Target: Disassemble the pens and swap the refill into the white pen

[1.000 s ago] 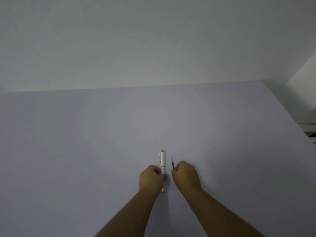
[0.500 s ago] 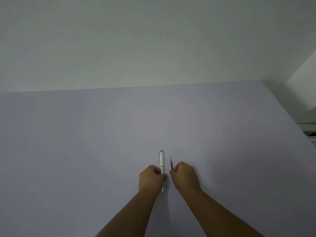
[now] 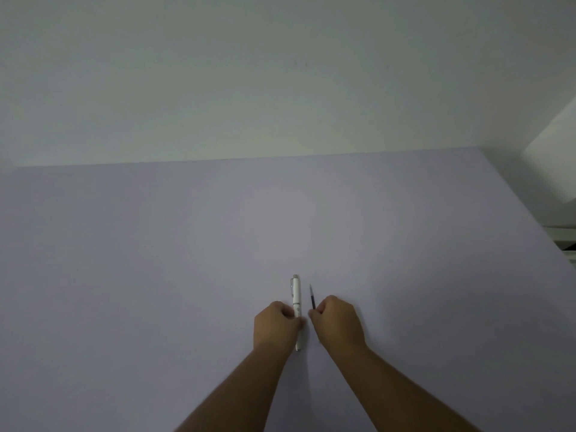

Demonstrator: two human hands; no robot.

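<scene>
A white pen (image 3: pixel 296 294) with a clip at its far end points away from me over the lavender table (image 3: pixel 156 260). My left hand (image 3: pixel 276 327) is closed around its middle, and its tip shows below the fist. Just to the right, my right hand (image 3: pixel 338 322) is closed on a thin dark refill (image 3: pixel 312 297), whose far end sticks up past the fingers. The two hands sit side by side, almost touching. No second pen body shows.
A pale wall rises behind the table's far edge. At the right, past the table's slanted edge, stands a white box-like object (image 3: pixel 554 163) with a white frame below it.
Both hands with the pen and the refill have drifted very slightly to the left. The grips look the same.
</scene>
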